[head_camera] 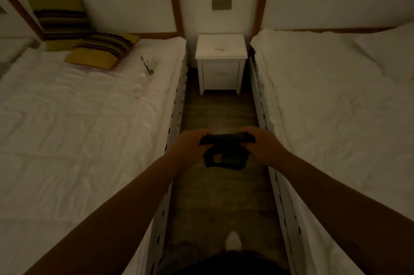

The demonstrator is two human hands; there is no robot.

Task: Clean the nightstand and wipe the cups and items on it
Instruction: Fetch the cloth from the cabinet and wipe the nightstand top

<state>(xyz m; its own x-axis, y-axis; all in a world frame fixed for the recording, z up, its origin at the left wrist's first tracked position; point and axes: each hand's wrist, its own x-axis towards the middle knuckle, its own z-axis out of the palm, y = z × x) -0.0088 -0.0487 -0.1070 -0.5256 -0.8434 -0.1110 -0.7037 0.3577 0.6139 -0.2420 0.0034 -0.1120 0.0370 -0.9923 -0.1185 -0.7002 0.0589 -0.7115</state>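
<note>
while both hands grip a dark cloth [225, 149] stretched left to right, left hand [190, 143] and right hand [262, 143] closed on its ends, the nightstand [220, 50] stands straight ahead, far down the aisle, equally distant from both.

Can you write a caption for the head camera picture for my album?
Both hands hold a dark cloth between two beds, facing the white nightstand.
</note>
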